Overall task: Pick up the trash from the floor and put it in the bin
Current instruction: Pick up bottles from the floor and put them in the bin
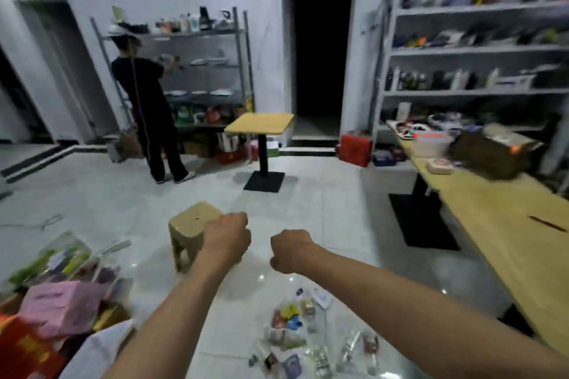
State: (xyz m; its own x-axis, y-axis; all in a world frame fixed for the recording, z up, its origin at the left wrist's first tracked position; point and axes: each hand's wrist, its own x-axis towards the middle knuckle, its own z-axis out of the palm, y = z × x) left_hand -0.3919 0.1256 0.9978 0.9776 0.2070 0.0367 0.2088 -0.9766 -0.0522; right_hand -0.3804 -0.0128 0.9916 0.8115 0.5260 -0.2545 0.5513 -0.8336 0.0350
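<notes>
Fists, left hand [227, 237] and right hand [291, 251], above floor trash [295, 335], stool [192, 232] beside left.

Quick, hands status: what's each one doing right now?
Left hand: fist, fingers curled, nothing visibly held.
Right hand: fist, fingers curled, nothing visibly held.

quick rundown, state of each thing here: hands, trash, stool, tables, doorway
left hand: fisted, holds nothing
right hand: fisted, holds nothing
trash: scattered on floor, not picked up
stool: upright, partly behind left hand
small table: upright, top bare
long table: cluttered at far end
doorway: open, dark inside
</notes>
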